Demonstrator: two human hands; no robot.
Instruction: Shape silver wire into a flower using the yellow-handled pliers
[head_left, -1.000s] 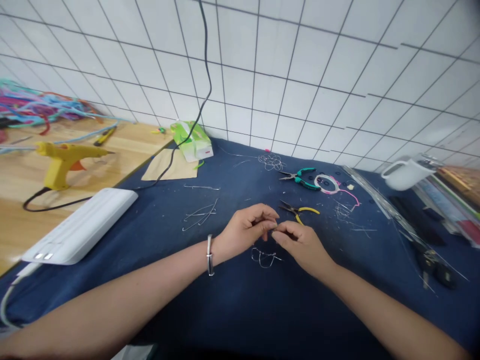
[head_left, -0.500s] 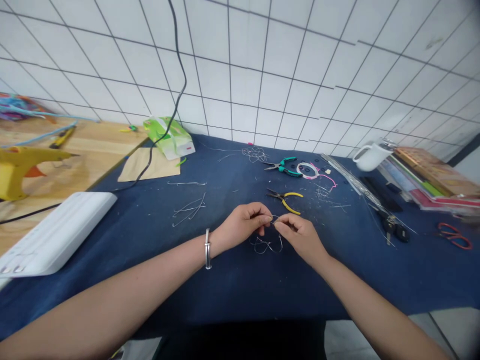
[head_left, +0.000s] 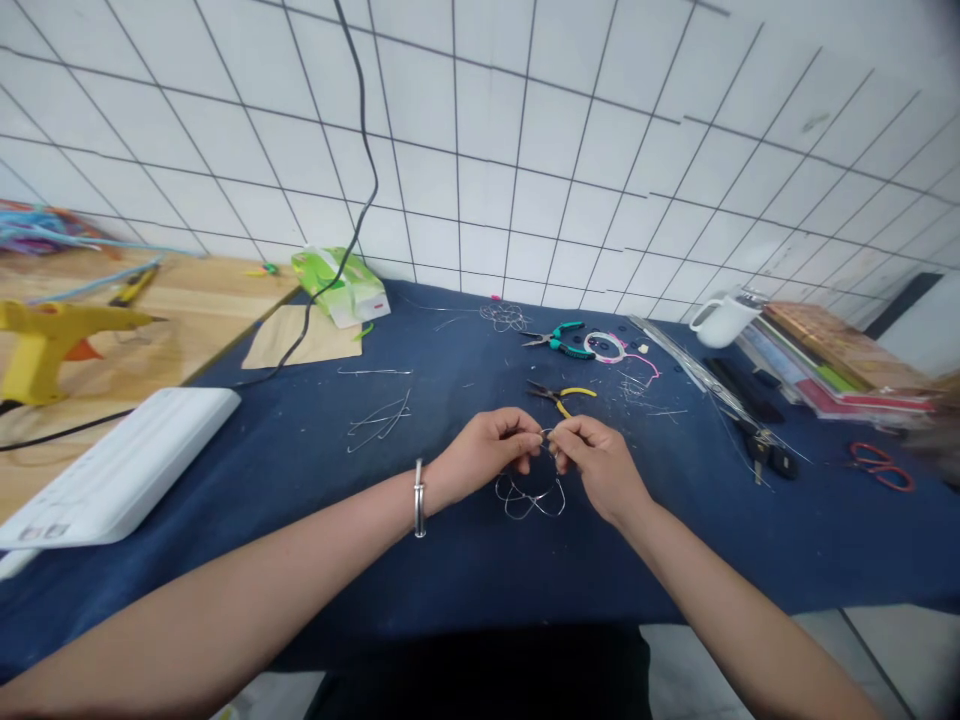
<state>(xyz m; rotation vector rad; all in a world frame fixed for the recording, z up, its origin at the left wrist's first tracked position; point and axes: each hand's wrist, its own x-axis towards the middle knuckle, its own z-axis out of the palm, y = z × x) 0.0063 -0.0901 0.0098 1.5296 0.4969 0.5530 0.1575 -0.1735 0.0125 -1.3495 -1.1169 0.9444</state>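
Note:
Both my hands meet over the dark blue cloth [head_left: 465, 580], fingers pinched together on a thin silver wire shape [head_left: 529, 496] with petal-like loops that hangs just below them. My left hand [head_left: 487, 452], with a silver bangle on its wrist, pinches the wire's top from the left. My right hand [head_left: 596, 465] pinches it from the right, fingertips almost touching the left ones. Yellow-handled pliers [head_left: 564, 396] lie just beyond my hands.
Green-handled pliers [head_left: 559, 340], a finished wire flower [head_left: 503, 317] and a pink ring [head_left: 606, 346] lie further back. Loose wire pieces [head_left: 379, 420] sit to the left, with a white box [head_left: 112, 475] and yellow glue gun [head_left: 45, 335]. Red scissors [head_left: 877, 465], a white mug [head_left: 724, 318] and books are at right.
The view has swung slightly right and down. My hands stay pinched together, and the wire loops below them have spread into a wider petal shape.

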